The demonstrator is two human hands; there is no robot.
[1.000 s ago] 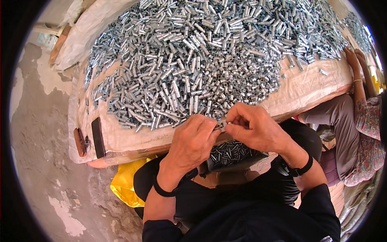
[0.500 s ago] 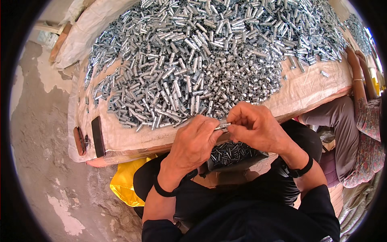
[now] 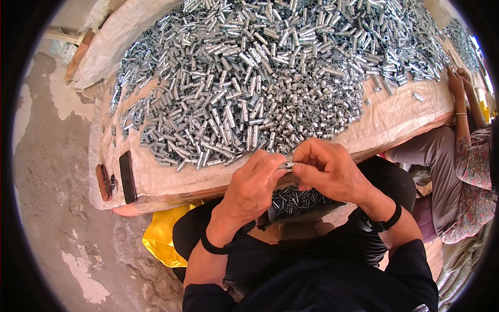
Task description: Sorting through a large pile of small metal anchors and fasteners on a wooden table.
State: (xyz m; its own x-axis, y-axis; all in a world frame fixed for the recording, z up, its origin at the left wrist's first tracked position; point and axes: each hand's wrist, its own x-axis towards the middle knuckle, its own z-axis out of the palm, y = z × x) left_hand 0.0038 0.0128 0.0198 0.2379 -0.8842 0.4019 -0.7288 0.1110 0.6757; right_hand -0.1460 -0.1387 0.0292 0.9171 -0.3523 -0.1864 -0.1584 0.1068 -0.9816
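Just beyond the table's front edge, my left hand [image 3: 250, 183] is closed on a small silver metal tube [image 3: 286, 166], whose end sticks out between thumb and forefinger. My right hand [image 3: 330, 170] pinches at the tube's other end, thumb and forefinger together; whether a separate small part sits in that pinch is hidden by the fingers. Ahead of both hands lies a heap of short silver metal rings [image 3: 314, 96]. Longer slotted metal tubes [image 3: 218, 117] are piled to its left and behind it.
Beneath my hands, a container holds small dark metal pieces [image 3: 296, 200]. A dark flat phone-like object [image 3: 127, 177] and a brown folding knife [image 3: 103, 183] lie on the pale cloth [image 3: 156, 177] at left. A co-worker's hands [image 3: 456, 80] are at the far right.
My right hand has shifted slightly, its fingers closing in on the tube's end. My left hand stays nearly in place. The co-worker's hands have moved a little farther in over the table.
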